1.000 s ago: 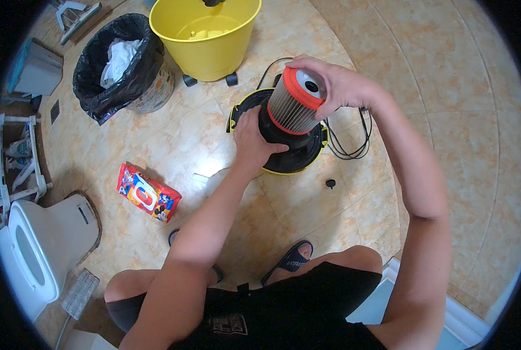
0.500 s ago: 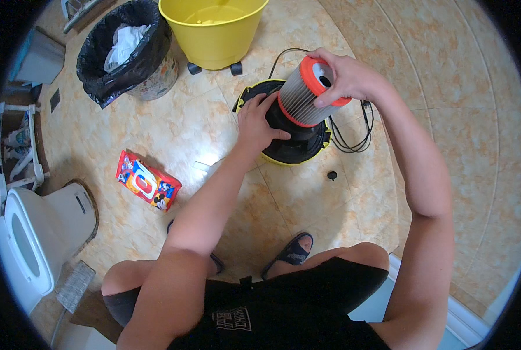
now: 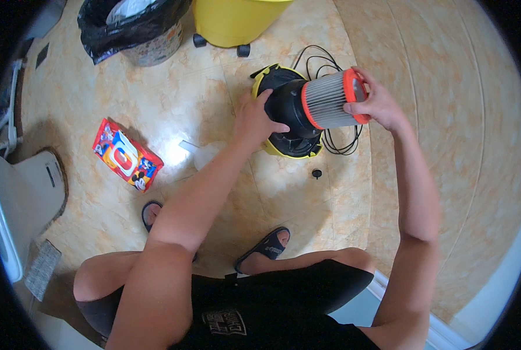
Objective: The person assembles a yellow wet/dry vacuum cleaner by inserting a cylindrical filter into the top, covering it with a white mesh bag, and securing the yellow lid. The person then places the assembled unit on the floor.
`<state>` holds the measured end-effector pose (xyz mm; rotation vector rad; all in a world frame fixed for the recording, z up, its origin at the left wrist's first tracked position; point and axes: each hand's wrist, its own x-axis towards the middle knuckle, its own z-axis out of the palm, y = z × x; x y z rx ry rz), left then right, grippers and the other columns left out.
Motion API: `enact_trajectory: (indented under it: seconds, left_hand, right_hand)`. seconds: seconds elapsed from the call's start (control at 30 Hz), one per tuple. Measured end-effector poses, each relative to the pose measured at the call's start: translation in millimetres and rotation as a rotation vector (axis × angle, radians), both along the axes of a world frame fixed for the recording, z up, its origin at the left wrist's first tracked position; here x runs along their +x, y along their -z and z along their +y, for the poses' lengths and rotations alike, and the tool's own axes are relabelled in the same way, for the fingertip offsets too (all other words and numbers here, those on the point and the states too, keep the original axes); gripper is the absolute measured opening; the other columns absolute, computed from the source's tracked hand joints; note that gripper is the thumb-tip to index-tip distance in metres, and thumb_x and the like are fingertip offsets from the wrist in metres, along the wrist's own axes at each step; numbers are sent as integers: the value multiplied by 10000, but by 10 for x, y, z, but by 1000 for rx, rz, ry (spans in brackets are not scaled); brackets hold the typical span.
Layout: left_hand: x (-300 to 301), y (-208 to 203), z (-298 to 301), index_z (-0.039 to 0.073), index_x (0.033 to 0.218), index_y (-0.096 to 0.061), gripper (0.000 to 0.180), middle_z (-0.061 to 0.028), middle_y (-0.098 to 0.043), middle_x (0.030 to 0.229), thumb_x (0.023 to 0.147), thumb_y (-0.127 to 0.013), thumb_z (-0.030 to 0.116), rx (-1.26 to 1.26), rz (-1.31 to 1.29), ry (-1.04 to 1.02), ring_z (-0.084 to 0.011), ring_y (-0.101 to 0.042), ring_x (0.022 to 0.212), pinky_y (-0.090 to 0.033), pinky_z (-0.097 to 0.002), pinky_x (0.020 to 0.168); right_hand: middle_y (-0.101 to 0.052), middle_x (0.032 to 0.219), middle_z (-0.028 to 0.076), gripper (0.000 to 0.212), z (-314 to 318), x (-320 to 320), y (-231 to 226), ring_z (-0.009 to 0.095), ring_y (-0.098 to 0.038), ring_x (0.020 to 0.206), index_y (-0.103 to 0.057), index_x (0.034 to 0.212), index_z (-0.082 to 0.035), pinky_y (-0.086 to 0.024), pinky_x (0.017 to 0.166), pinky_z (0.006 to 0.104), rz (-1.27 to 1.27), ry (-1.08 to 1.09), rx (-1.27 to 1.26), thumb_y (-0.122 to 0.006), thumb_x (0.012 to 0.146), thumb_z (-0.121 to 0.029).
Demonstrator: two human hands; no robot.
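A vacuum cleaner head [image 3: 294, 153], black inside with a yellow rim, is tipped over in front of me. From its black collar sticks out a cylindrical cartridge filter [image 3: 329, 102] with grey pleats and orange-red end rings, pointing right. My right hand [image 3: 378, 105] grips the filter's outer end ring, thumb below and fingers above. On the head's left side my left hand [image 3: 254, 119] holds on, its thumb and fingers spread around the black collar. The filter's inner end touches the collar; whether it is locked there I cannot tell. A small black knob [image 3: 316, 173] lies on the floor nearby.
A black cable [image 3: 345, 149] loops behind and right of the head. The yellow tub on castors [image 3: 231, 26] and a bin with a black bag [image 3: 138, 38] stand at the back. Left lie a red wipes pack [image 3: 127, 156] and a toilet [image 3: 33, 189]. Slippers [image 3: 266, 248] are on my feet.
The head and filter have tilted further right, so the filter now points sideways instead of up toward me. Both hands have kept their hold. The view has shifted as well.
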<state>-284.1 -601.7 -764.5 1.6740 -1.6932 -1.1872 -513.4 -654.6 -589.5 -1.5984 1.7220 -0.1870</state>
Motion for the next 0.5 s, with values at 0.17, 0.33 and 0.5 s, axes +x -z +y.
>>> enact_trajectory:
  seconds: [0.17, 0.33, 0.5]
  left_hand:
    - [66, 172, -118, 65, 1233, -577, 885, -208, -459, 1322, 430, -889, 264, -54, 84, 3, -370, -472, 1210, -395, -415, 1036]
    - [46, 116, -122, 34, 1173, -605, 792, -199, -519, 1230, 439, -847, 204, -94, 61, -14, -363, -540, 1114, -446, -414, 973]
    - [58, 150, -243, 16, 1168, -604, 786, -203, -525, 1230, 435, -829, 191, -70, 73, 54, -367, -542, 1111, -445, -417, 972]
  right_hand:
    - [-542, 1245, 155, 971, 3, 99, 17, 247, -552, 1125, -380, 1384, -2, -443, 964, 342, -29, 145, 66, -848, 565, -236]
    - [-527, 1230, 148, 977, -10, 0, 39, 263, -561, 1095, -377, 1383, -27, -494, 870, 368, 3, 110, 92, -857, 559, -239]
    - [-510, 1216, 151, 910, -43, 195, -61, 255, -591, 1016, -396, 1347, -43, -532, 734, 364, 61, 246, 210, -837, 573, -226]
